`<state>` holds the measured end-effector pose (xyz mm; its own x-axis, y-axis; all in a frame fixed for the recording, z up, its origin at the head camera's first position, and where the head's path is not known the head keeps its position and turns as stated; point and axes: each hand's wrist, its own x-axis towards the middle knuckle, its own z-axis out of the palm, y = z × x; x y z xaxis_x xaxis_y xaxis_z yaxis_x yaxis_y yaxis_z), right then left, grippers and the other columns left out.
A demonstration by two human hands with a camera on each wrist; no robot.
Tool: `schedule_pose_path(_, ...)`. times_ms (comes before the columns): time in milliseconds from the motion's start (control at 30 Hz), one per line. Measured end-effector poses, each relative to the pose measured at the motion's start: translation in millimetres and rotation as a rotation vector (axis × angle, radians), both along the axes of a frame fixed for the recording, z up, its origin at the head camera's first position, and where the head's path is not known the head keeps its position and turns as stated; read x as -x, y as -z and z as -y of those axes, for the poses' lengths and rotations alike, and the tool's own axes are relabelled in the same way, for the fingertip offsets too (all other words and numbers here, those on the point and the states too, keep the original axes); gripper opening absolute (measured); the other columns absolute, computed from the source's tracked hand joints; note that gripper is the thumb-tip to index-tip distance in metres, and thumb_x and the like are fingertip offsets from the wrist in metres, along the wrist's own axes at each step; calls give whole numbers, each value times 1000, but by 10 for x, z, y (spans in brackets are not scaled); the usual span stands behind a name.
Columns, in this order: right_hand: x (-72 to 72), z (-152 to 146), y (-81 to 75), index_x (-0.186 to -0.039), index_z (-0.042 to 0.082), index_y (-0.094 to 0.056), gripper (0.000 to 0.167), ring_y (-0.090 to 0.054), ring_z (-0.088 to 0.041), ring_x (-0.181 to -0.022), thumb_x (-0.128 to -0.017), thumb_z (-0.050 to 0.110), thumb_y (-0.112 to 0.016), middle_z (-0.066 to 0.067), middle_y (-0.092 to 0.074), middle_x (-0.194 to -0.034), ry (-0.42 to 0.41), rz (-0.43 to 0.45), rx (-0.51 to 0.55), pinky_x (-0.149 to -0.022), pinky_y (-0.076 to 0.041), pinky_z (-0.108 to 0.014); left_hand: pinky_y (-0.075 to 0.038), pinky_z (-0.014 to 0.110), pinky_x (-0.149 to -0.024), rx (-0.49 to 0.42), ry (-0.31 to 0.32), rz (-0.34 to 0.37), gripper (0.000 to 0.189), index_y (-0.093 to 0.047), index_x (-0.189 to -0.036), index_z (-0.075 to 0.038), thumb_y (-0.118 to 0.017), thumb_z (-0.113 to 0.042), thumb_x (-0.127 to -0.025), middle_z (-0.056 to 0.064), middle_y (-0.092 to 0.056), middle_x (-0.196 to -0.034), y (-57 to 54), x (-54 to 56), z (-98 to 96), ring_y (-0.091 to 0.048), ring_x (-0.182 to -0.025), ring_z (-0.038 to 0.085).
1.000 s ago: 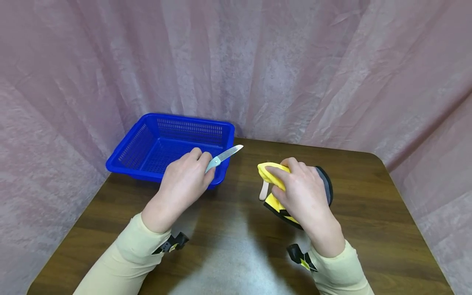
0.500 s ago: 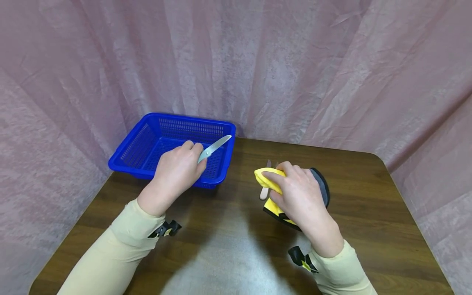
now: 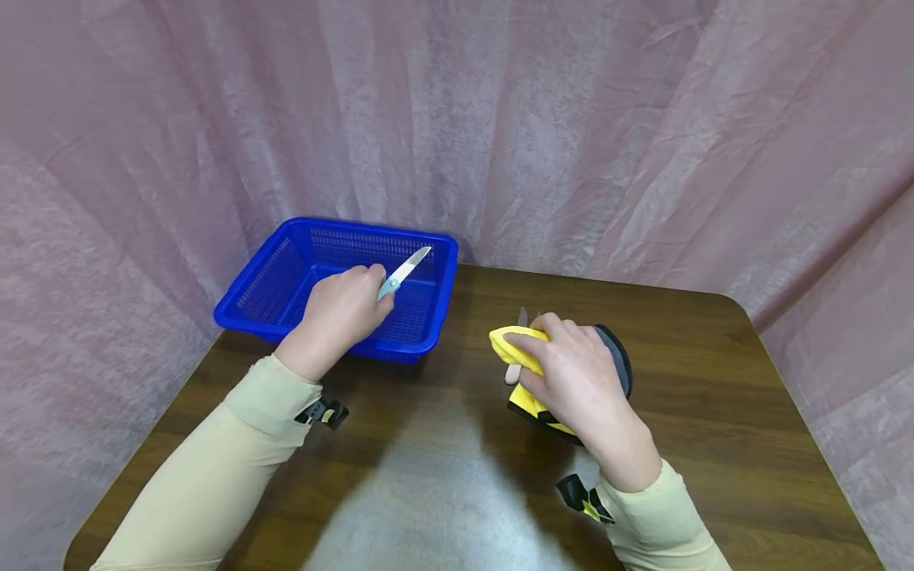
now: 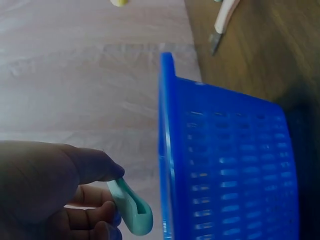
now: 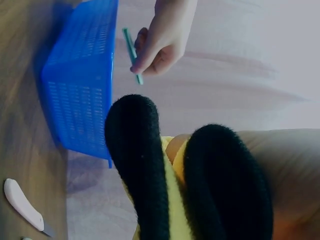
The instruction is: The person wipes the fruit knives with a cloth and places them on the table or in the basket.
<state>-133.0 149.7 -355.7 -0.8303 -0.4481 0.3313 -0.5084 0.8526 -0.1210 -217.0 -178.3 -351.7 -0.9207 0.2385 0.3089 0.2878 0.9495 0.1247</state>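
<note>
My left hand (image 3: 343, 307) is over the blue plastic basket (image 3: 247, 327), gripping a folding knife (image 3: 410, 265) by its mint-green handle. The blade is out and points up and away to the right, above the basket's inside. In the left wrist view the handle's slotted end sticks out below my thumb. My right hand (image 3: 580, 377) pinches a yellow cloth (image 3: 516, 341) with black edging and a grey side, bunched over the table. A second knife (image 3: 512, 373) with a pale pink handle lies on the table, partly hidden behind the cloth.
The basket stands at the back left of the brown wooden table (image 3: 685, 349). Pink curtain (image 3: 571, 143) hangs close behind and along both sides. In the left wrist view, a bit of something greenish shows beside the pink-handled knife (image 4: 225, 17).
My left hand has carried the green knife left and away from me, from the basket's near right corner to over its inside. My right hand has shifted slightly left with the cloth.
</note>
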Motion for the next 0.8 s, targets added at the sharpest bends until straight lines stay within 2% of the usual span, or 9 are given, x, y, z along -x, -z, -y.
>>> schedule_pose_path(133, 8, 0, 5, -137, 20, -80, 51, -66, -34, -98, -88, 28, -95, -12, -69, -119, 3, -9, 12, -90, -51, -51, -54, 63, -62, 14, -14, 71, 24, -63, -90, -4, -71, -23, -102, 20, -71, -84, 49, 115, -6, -71, -74, 46)
schedule_pose_path(267, 22, 9, 16, -137, 20, -80, 51, -65, -33, -97, -88, 21, -94, -12, -69, -120, 1, -23, 37, -91, -51, -51, -55, 64, -67, 20, -45, 166, 25, -65, -94, -4, -69, -27, -104, 21, -74, -89, 89, 207, -28, -73, -79, 47)
schedule_pose_path(500, 28, 17, 58, -136, 20, -80, 50, -65, -33, -98, -88, 18, -93, -12, -70, -120, 5, -23, 60, -92, -51, -51, -56, 61, -71, 20, -77, 280, 24, -67, -95, -5, -67, -28, -103, 16, -73, -89, 152, 358, -52, -70, -78, 39)
schedule_pose_path(667, 21, 28, 111, -136, 21, -80, 51, -65, -32, -98, -88, 22, -95, -11, -69, -120, -16, -17, 46, -92, -51, -50, -56, 56, -73, 32, -71, 359, 21, -67, -92, -6, -66, -26, -101, 12, -70, -85, 233, 466, -76, -67, -76, 33)
schedule_pose_path(800, 8, 43, 158, -134, 21, -81, 51, -65, -32, -96, -85, 18, -96, -11, -69, -118, -53, -40, 47, -88, -52, -49, -57, 53, -74, 55, -58, 421, 22, -69, -91, -5, -66, -25, -101, 11, -69, -84, 278, 514, -88, -66, -75, 31)
